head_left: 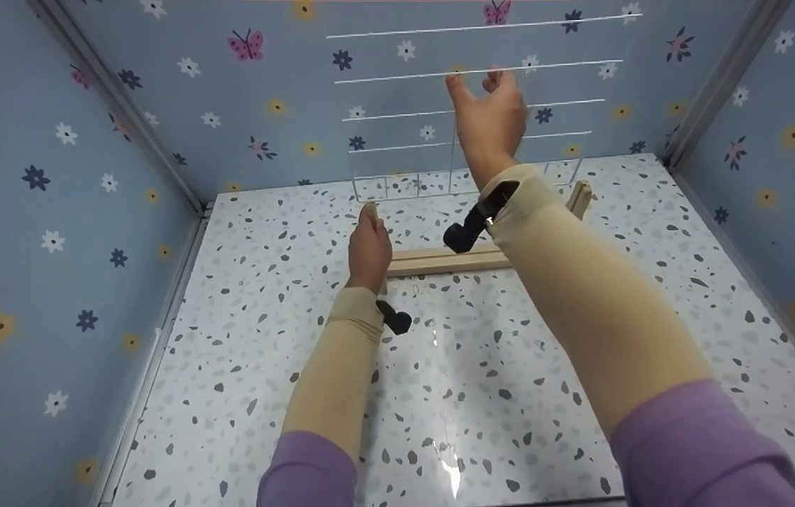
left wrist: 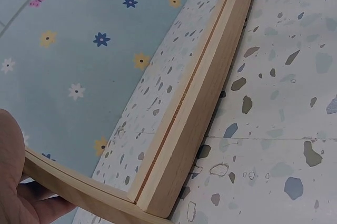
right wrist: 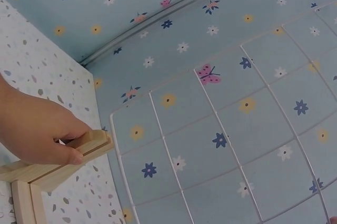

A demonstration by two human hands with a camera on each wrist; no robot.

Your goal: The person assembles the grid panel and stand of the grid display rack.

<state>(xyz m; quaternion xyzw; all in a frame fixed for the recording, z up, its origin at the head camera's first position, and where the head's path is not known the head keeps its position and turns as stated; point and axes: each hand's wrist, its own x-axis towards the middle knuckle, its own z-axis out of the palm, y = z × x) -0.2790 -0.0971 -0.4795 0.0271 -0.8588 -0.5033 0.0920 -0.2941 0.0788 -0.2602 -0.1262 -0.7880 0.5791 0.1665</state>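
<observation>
My left hand point(head_left: 369, 253) grips the left side piece of a pale wooden frame point(head_left: 448, 263), which has a grooved crossbar and a side piece at each end. In the left wrist view, its fingers point(left wrist: 52, 208) curl round the wood beside the crossbar point(left wrist: 197, 100). The right wrist view also shows that left hand point(right wrist: 42, 129) pinching the wood's end. Farther back and higher, my right hand point(head_left: 492, 116) holds a white wire grid point(head_left: 397, 77) by a wire, thumb and fingers spread along it. The grid rises beyond the frame, its lower edge behind the crossbar.
The speckled white tabletop point(head_left: 242, 394) lies beneath the frame. Blue flowered panels point(head_left: 38, 282) enclose it at the left, back and right, with grey metal strips point(head_left: 714, 77) at the corners.
</observation>
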